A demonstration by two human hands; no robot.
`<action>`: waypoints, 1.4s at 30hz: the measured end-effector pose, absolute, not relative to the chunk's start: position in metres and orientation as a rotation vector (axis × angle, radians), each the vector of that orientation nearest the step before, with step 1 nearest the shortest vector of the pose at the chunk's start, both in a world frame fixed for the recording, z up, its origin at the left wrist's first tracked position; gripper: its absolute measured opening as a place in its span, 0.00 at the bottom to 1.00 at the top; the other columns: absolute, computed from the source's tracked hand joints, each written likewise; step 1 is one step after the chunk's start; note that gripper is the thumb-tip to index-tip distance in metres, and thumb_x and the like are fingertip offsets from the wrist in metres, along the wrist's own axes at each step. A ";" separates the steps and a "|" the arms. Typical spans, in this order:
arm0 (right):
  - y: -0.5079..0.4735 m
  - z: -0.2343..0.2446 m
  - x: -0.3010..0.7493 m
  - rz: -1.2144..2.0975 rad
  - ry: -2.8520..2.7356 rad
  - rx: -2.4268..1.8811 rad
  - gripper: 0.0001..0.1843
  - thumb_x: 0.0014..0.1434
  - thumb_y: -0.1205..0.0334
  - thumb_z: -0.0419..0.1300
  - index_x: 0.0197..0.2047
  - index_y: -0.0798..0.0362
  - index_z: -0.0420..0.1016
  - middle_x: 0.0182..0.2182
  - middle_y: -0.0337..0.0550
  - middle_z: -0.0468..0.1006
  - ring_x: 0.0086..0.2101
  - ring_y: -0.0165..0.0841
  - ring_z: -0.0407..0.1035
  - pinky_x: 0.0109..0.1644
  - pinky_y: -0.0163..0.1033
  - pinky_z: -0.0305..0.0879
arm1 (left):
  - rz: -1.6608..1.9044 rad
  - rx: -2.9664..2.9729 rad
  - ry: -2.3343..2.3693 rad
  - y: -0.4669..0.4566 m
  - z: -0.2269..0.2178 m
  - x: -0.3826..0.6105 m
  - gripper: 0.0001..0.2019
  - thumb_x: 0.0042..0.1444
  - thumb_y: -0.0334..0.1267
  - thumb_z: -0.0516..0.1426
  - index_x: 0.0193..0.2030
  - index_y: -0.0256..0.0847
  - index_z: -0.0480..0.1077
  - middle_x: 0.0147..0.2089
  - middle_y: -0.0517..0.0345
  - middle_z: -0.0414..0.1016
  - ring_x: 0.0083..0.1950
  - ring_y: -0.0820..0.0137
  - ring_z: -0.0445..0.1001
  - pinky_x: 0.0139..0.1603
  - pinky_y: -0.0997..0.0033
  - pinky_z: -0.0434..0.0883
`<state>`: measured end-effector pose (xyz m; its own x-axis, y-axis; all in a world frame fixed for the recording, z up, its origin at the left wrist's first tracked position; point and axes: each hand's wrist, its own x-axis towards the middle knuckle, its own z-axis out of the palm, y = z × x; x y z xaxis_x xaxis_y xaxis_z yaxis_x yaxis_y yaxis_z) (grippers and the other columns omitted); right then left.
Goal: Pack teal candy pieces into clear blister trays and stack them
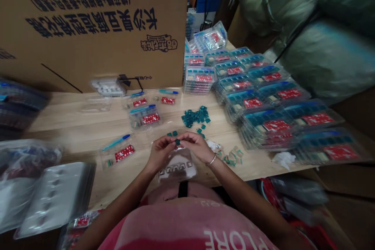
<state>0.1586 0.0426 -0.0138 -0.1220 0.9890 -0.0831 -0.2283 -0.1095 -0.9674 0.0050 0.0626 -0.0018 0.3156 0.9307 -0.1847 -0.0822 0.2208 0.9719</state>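
Note:
A small dark-teal square piece (177,142) is pinched at the fingertips where my two hands meet. My left hand (160,151) is closed on its left side, and my right hand (197,147) is closed on its right side. Just below them, close to my body, lies a clear plastic tray (190,170) with a row of small square recesses. Beyond the hands is a loose pile of teal square pieces (193,117), with a few more scattered near the fingers. Right of my right hand, several beige-and-green pieces (234,156) lie loose.
Stacks of filled clear cases (272,125) cover the table's right side. A large cardboard box (96,58) stands at the back left. Blue pens (117,142) and red packets (124,153) lie left. Empty trays (55,191) are stacked at the left edge.

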 end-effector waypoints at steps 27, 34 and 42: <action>0.142 -0.023 0.179 0.436 -2.107 -1.602 0.10 0.58 0.73 0.53 0.40 0.57 0.74 0.38 0.45 0.76 0.39 0.30 0.68 0.44 0.34 0.62 | 0.747 2.280 1.071 0.100 -0.040 -0.038 0.08 0.58 0.38 0.51 0.37 0.41 0.71 0.36 0.53 0.75 0.39 0.66 0.70 0.43 0.63 0.68; 0.181 -0.008 0.217 0.458 -2.131 -1.699 0.09 0.47 0.75 0.60 0.32 0.55 0.75 0.31 0.43 0.77 0.35 0.34 0.69 0.42 0.37 0.63 | 0.714 2.109 1.042 0.107 -0.042 -0.043 0.08 0.55 0.38 0.54 0.40 0.42 0.70 0.39 0.54 0.74 0.42 0.66 0.71 0.43 0.64 0.69; 0.113 -0.019 0.133 0.571 -2.181 -1.290 0.05 0.54 0.71 0.57 0.36 0.56 0.71 0.34 0.42 0.74 0.33 0.29 0.68 0.38 0.33 0.64 | 0.821 2.039 1.488 0.098 -0.039 -0.067 0.06 0.52 0.33 0.50 0.35 0.40 0.68 0.33 0.56 0.72 0.36 0.67 0.70 0.38 0.66 0.69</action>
